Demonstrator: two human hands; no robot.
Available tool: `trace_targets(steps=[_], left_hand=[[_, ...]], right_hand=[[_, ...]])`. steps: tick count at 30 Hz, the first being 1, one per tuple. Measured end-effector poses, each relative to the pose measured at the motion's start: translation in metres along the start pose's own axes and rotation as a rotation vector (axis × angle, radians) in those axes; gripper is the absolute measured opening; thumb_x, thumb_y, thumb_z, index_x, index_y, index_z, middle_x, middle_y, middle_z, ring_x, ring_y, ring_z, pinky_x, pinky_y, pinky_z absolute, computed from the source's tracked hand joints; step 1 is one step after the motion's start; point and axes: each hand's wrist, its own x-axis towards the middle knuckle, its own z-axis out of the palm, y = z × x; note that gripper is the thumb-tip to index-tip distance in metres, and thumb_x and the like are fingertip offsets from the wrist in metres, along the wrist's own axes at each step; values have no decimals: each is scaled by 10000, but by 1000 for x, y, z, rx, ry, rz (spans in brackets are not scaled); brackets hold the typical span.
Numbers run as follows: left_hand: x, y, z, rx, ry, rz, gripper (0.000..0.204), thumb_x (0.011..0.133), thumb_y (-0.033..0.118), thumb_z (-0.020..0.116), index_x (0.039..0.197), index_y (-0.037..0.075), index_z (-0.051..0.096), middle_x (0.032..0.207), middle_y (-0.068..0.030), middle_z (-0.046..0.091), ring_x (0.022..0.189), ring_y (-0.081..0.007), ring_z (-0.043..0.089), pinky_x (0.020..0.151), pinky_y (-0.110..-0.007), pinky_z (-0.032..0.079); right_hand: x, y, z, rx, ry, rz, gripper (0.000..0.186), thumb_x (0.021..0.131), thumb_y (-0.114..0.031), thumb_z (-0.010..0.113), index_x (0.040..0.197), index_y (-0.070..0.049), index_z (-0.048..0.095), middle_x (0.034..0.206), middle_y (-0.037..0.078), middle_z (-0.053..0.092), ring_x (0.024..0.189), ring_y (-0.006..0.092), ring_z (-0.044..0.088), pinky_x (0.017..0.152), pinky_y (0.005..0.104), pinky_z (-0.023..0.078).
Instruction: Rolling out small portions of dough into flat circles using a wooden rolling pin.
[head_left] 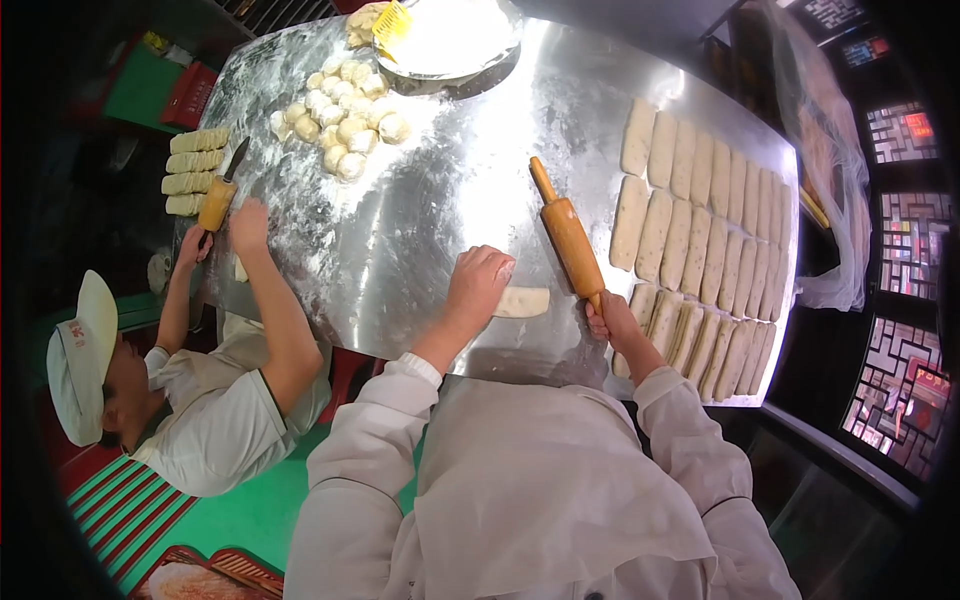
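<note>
My left hand [481, 272] is at the left end of a pale dough strip [520, 301] lying near the steel table's front edge, its fingers curled together on the dough, tips partly hidden. My right hand [607, 320] grips the lower handle of a wooden rolling pin [570, 243], held diagonally just right of that strip, its far handle pointing away from me. Several rows of flattened, elongated dough pieces [655, 230] cover the right part of the floury steel table [420, 180].
At left, a co-worker [215, 420] holds a wooden roller [216, 203] beside dough bars [192, 160]. Dough balls [343, 120], a large metal bowl [460, 40] and a yellow scraper [392, 30] occupy the back. A plastic sheet [830, 230] hangs beyond the table's right edge.
</note>
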Motion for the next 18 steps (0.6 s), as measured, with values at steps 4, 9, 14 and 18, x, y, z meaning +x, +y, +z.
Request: trace_targets(steps=[4,9,14,18], left_hand=[[-5,20,29,343,129,160,400,914,324,603,1231,81,602,1412,-104,470,1358,-289,363,1117,-520,245],[-12,11,34,329,4,186,499,900,304,632,1329,68,537,1537,-137,316,1456,-337,223,1181,-510,181],[-37,19,20,295,-55,-43,348,821,178,709,1099,42,549,1314,-138,508,1271,-327,428,1016,-466,381],[-44,19,14,-68,-79,-339,255,810,106,723,944,48,514,925,-93,623,896,-272,616,784,-399,487]], right_hand=[[-1,8,-5,37,-29,23,461,1036,-384,270,727,-101,461,501,-31,318,391,99,247,390,272,219],[0,1,-2,16,17,37,461,1035,-389,292,739,-87,475,505,-24,330,395,105,254,390,275,231],[6,10,-13,49,-34,9,456,1030,-397,304,747,-84,478,515,-19,332,402,103,254,389,273,228],[9,12,-15,58,-42,7,459,1025,-411,313,754,-84,485,518,-23,332,404,100,255,388,270,226]])
